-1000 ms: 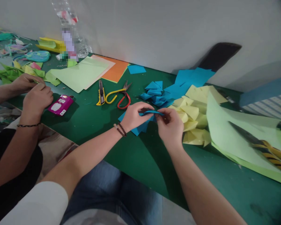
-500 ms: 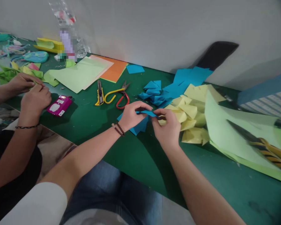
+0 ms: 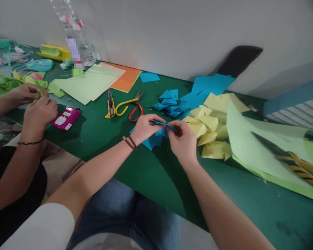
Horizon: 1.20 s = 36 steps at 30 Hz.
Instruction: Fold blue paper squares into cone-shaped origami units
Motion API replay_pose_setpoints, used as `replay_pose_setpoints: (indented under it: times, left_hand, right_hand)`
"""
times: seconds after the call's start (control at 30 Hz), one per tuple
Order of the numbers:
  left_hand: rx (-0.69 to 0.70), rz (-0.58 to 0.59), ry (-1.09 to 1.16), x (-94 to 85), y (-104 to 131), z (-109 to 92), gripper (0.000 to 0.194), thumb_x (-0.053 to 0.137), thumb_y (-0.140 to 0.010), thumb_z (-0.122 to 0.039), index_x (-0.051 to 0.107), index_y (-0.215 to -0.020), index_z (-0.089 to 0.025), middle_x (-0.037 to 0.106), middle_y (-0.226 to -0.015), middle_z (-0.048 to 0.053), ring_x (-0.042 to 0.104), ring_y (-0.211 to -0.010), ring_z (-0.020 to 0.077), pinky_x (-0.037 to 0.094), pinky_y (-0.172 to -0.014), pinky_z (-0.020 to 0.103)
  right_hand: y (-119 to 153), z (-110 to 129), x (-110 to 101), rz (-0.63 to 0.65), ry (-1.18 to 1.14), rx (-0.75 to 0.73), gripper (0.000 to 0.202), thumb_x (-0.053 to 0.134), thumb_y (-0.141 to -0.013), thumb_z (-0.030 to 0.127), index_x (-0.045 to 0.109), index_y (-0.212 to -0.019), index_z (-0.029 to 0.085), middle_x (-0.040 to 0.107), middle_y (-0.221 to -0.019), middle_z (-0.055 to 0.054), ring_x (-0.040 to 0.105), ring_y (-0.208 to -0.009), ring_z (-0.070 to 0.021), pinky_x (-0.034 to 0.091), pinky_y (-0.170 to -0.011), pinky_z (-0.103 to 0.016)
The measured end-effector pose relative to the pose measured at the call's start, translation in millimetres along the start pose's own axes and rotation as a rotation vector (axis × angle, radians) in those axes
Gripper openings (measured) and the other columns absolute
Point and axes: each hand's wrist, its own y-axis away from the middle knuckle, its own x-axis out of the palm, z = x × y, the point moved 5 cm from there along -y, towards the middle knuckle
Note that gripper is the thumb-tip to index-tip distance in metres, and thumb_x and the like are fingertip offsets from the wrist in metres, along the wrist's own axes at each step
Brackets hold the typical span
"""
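Observation:
A small piece of blue paper [image 3: 159, 123] is pinched between my two hands above the green table, seen nearly edge-on. My left hand [image 3: 146, 127] grips its left end with thumb and fingers, a dark bracelet on the wrist. At the right end my right hand [image 3: 183, 138] has its fingers closed on the same paper. Below them lie more blue paper pieces [image 3: 151, 141], partly covered by my hands. Folded blue pieces [image 3: 169, 98] are heaped just beyond, and folded yellow paper pieces [image 3: 210, 125] sit right of my right hand.
Scissors with red and yellow handles [image 3: 135, 106] and a yellow cutter [image 3: 110, 105] lie left of centre. A co-worker's hands [image 3: 41, 107] work beside a magenta box [image 3: 66, 118]. Green sheets [image 3: 263, 149] with a large knife-like blade [image 3: 271, 145] lie at right. A wall stands behind.
The blue paper has tilted from showing its flat face to nearly edge-on between my fingers. My hands stay in almost the same place.

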Motion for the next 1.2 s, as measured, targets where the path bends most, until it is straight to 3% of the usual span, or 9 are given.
replay_pose_setpoints:
  times: [0.17,0.53,0.7,0.8,0.97,1.2]
  left_hand:
    - [-0.144,-0.006,-0.019,0.0,-1,8,0.011,0.076,-0.065,-0.017,0.069,-0.072,-0.012,0.067,-0.068,0.001,0.059,-0.062,0.0091,0.046,-0.062,0.023]
    - [-0.21,0.05,0.008,4.4,1,7,0.015,0.076,-0.063,-0.018,0.063,-0.068,-0.013,0.06,-0.063,-0.002,0.057,-0.06,0.0085,0.044,-0.059,0.022]
    - [-0.259,-0.044,0.03,-0.6,1,6,0.02,0.075,-0.067,-0.027,0.061,-0.074,-0.015,0.061,-0.065,-0.002,0.056,-0.056,0.0093,0.043,-0.053,0.022]
    - [-0.247,-0.098,0.02,-4.2,0,5,0.022,0.076,-0.065,-0.03,0.062,-0.074,-0.015,0.059,-0.064,-0.003,0.054,-0.056,0.0093,0.041,-0.052,0.022]
    - [-0.186,-0.089,0.006,-4.8,-1,3,0.02,0.076,-0.064,-0.028,0.063,-0.072,-0.014,0.06,-0.064,-0.002,0.056,-0.06,0.0103,0.044,-0.059,0.024]
    - [-0.191,-0.086,-0.057,-4.4,-1,3,0.017,0.074,-0.067,-0.025,0.062,-0.07,-0.014,0.06,-0.065,-0.002,0.055,-0.057,0.0093,0.043,-0.056,0.024]
  right_hand:
    - [-2,2,0,0.044,-0.015,-0.013,0.017,0.059,-0.082,0.03,0.064,-0.096,0.022,0.068,-0.093,-0.006,0.064,-0.084,-0.0208,0.054,-0.07,-0.035]
    - [-5,-3,-3,0.006,-0.053,0.062,0.019,0.061,-0.081,0.037,0.068,-0.089,0.021,0.071,-0.085,-0.006,0.065,-0.075,-0.0209,0.055,-0.074,-0.04]
    - [-13,-19,-9,-0.045,-0.429,0.34,0.034,0.059,-0.083,0.052,0.071,-0.093,0.022,0.071,-0.081,-0.005,0.065,-0.07,-0.0186,0.057,-0.068,-0.037]
    - [-16,-24,-8,0.029,-0.553,0.452,0.033,0.072,-0.072,0.052,0.072,-0.082,0.021,0.068,-0.073,-0.003,0.066,-0.069,-0.018,0.058,-0.068,-0.036]
    - [-14,-20,-4,0.125,-0.516,0.443,0.037,0.08,-0.061,0.051,0.075,-0.079,0.02,0.068,-0.069,-0.001,0.064,-0.069,-0.0168,0.06,-0.068,-0.036]
    - [-13,-18,-8,0.164,-0.3,0.412,0.037,0.075,-0.067,0.051,0.076,-0.084,0.018,0.069,-0.068,-0.003,0.066,-0.062,-0.0194,0.058,-0.058,-0.035]
